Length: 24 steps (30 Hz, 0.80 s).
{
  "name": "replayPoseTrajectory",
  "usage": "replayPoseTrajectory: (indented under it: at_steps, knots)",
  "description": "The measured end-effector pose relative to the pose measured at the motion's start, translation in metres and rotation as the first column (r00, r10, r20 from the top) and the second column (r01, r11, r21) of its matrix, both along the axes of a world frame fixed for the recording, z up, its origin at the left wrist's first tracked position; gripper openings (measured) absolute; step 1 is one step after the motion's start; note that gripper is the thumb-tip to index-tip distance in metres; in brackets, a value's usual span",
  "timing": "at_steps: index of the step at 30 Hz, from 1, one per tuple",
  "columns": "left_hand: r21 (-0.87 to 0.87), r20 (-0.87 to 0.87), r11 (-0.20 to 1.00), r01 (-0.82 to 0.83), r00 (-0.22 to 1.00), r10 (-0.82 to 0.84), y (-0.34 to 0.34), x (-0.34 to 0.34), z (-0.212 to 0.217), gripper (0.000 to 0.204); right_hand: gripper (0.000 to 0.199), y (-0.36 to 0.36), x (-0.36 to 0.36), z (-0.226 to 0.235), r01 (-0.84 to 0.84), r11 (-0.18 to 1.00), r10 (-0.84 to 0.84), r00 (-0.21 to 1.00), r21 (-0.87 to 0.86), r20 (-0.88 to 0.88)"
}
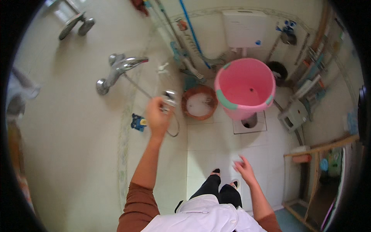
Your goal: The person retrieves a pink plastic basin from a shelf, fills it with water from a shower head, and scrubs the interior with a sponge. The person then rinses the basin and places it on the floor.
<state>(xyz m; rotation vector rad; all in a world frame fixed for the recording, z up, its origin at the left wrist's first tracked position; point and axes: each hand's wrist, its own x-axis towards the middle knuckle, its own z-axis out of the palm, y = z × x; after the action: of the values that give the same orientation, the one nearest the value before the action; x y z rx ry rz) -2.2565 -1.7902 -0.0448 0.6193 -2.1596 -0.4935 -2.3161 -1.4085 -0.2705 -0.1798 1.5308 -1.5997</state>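
My left hand (157,118) is raised by the left wall, its fingers closed around a chrome hand shower (169,97). The shower's thin hose (138,86) runs to a chrome mixer tap (120,70) on that wall and loops down below my hand. My right hand (244,169) hangs in front of me over the floor, holding nothing, its fingers apart and a little blurred. Ahead of it stands a large pink bucket (244,83) with green grips; no water shows inside. A reddish-brown basin (199,103) with white suds sits to the bucket's left.
A squat toilet opening (250,121) lies just this side of the bucket. A white cistern (244,29) hangs on the far wall. Long-handled tools (176,33) lean in the far left corner. At right are a whitish plastic stool (294,116) and a wooden frame (317,185).
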Motion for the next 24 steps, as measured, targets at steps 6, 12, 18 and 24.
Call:
replayPoseTrajectory:
  at_steps: [6,12,18,24]
  knots:
    - [0.363,0.337,0.796,0.484,0.729,-0.597,0.132,-0.058,-0.056,0.036,0.029,-0.166,-0.016,0.067,0.224,0.937,-0.315,0.871,-0.267,-0.377]
    - [0.683,-0.02,0.639,0.353,0.884,-0.466,-0.103,-0.049,-0.082,0.051,0.021,-0.018,-0.026,-0.019,0.574,0.819,-0.569,0.816,0.026,-0.099]
    - [0.49,-0.587,0.663,0.566,0.777,-0.229,-0.287,-0.062,-0.018,0.043,0.021,0.165,0.006,-0.048,0.946,0.231,-0.968,0.201,0.227,0.147]
    - [0.67,-0.653,0.539,0.511,0.751,0.1,-0.246,-0.111,0.033,0.034,0.026,0.234,0.007,-0.046,0.964,0.076,-0.99,0.043,0.254,0.132]
